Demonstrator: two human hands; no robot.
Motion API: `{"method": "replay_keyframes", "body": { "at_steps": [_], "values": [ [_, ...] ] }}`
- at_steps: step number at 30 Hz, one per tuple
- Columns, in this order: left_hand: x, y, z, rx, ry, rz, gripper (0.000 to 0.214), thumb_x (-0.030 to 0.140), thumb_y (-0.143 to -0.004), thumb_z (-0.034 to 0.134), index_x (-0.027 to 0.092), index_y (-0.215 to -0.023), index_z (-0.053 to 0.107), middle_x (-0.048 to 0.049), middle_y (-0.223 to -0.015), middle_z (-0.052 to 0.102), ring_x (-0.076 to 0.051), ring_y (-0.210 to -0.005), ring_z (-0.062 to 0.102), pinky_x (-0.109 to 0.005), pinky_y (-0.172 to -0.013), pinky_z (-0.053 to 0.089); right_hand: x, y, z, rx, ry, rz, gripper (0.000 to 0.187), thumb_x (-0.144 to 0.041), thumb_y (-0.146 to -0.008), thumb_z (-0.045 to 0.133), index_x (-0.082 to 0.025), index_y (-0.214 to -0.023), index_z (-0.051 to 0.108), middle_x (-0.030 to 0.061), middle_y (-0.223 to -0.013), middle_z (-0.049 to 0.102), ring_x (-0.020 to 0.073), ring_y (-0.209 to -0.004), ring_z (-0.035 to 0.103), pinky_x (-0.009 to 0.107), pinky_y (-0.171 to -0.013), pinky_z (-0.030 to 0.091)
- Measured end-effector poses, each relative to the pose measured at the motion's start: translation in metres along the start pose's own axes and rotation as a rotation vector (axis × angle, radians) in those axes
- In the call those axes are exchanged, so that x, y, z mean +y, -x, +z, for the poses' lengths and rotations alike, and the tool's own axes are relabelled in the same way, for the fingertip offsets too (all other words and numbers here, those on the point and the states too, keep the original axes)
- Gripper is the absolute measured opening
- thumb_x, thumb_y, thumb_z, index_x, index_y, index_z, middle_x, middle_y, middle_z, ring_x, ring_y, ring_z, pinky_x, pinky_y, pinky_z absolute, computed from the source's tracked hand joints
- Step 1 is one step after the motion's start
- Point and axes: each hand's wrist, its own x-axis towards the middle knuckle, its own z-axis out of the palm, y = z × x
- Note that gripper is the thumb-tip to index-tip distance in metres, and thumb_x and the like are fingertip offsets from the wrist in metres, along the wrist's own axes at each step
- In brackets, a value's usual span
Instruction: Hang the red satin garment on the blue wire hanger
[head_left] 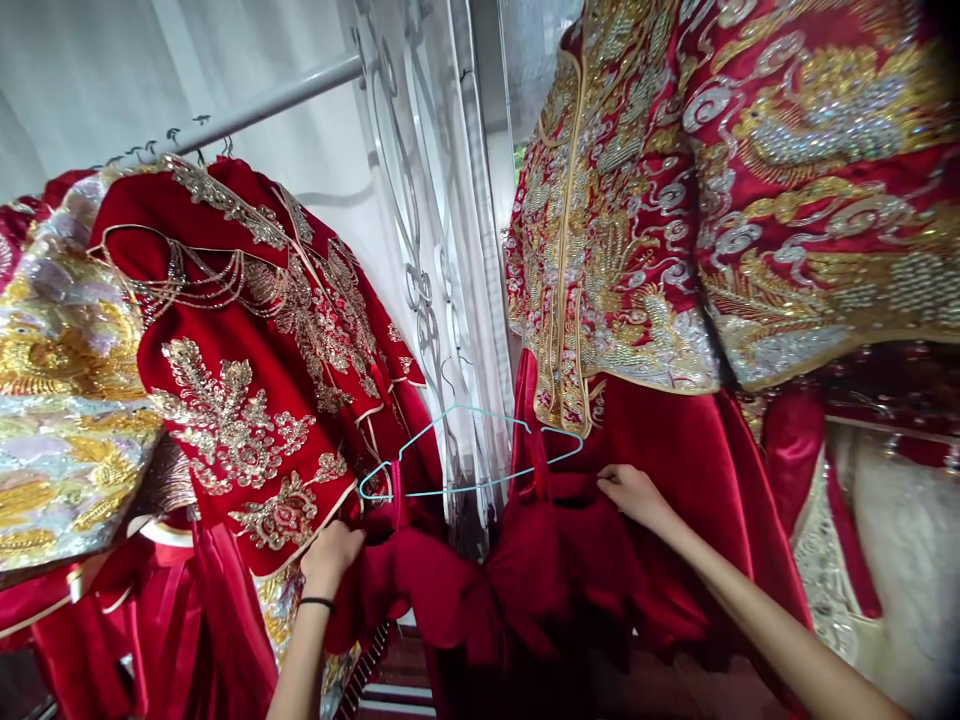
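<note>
A dark red dress [495, 590] with a large bow at its bust hangs by thin straps from a light blue wire hanger [487, 487]. My left hand [330, 560], with a black band at the wrist, is closed on the left side of the dress, beside a red embroidered jacket [322, 330]. My right hand [634, 495] pinches the upper right edge of the dress, in front of a shiny red skirt [675, 440]. What the hanger's hook rests on, if anything, I cannot make out. The lower part of the dress is in shadow.
A white rail [277, 98] on the left carries several garments, among them a gold and silver sequined one [67, 400]. Behind the dress stands a white scrollwork metal frame [420, 270]. Heavily beaded red and gold jackets [622, 200] hang at the right.
</note>
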Motion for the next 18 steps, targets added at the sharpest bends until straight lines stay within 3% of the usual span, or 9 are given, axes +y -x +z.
{"method": "replay_keyframes", "body": {
  "at_steps": [2, 8, 11, 14, 18],
  "values": [
    [0.004, 0.003, -0.007, -0.025, -0.012, -0.020, 0.025, 0.028, -0.067, 0.045, 0.014, -0.069, 0.066, -0.0222, -0.095, 0.068, -0.035, -0.089, 0.063, -0.040, -0.069, 0.047, 0.002, -0.002, -0.002, 0.021, 0.046, -0.023, 0.025, -0.016, -0.075, 0.044, -0.013, -0.079, 0.068, 0.0105, -0.080, 0.071, 0.0222, -0.076, 0.065, 0.027, -0.065, 0.044],
    [0.036, 0.013, -0.039, 0.121, -0.091, 0.084, 0.032, 0.026, -0.070, 0.043, 0.011, -0.086, 0.066, -0.0229, -0.098, 0.066, -0.035, -0.092, 0.062, -0.040, -0.072, 0.046, -0.015, -0.016, -0.020, 0.072, 0.145, -0.089, 0.026, -0.014, -0.076, 0.043, -0.014, -0.081, 0.069, 0.0130, -0.089, 0.070, 0.0248, -0.090, 0.064, 0.027, -0.069, 0.044],
    [0.044, 0.014, -0.045, 0.157, -0.136, 0.115, 0.031, 0.025, -0.070, 0.043, 0.012, -0.087, 0.065, -0.0212, -0.098, 0.067, -0.035, -0.093, 0.062, -0.040, -0.073, 0.046, -0.027, -0.021, -0.025, 0.085, 0.200, -0.135, 0.026, -0.014, -0.076, 0.043, -0.015, -0.080, 0.069, 0.0126, -0.087, 0.070, 0.0259, -0.089, 0.064, 0.028, -0.067, 0.043],
    [0.037, 0.009, -0.044, 0.186, -0.113, 0.175, 0.027, 0.024, -0.071, 0.043, 0.013, -0.082, 0.065, -0.0190, -0.093, 0.068, -0.031, -0.087, 0.064, -0.035, -0.070, 0.046, -0.031, -0.024, -0.029, 0.089, 0.216, -0.140, 0.025, -0.014, -0.075, 0.045, -0.016, -0.081, 0.069, 0.0116, -0.086, 0.070, 0.0261, -0.087, 0.064, 0.028, -0.067, 0.043],
    [0.017, -0.003, -0.045, 0.203, -0.049, 0.358, 0.020, 0.021, -0.070, 0.044, 0.017, -0.065, 0.063, -0.0125, -0.082, 0.070, -0.023, -0.081, 0.064, -0.028, -0.070, 0.044, -0.029, -0.026, -0.036, 0.069, 0.189, -0.168, 0.030, -0.013, -0.076, 0.043, -0.019, -0.089, 0.070, 0.0093, -0.095, 0.070, 0.0248, -0.095, 0.062, 0.028, -0.074, 0.044]
  ]
}}
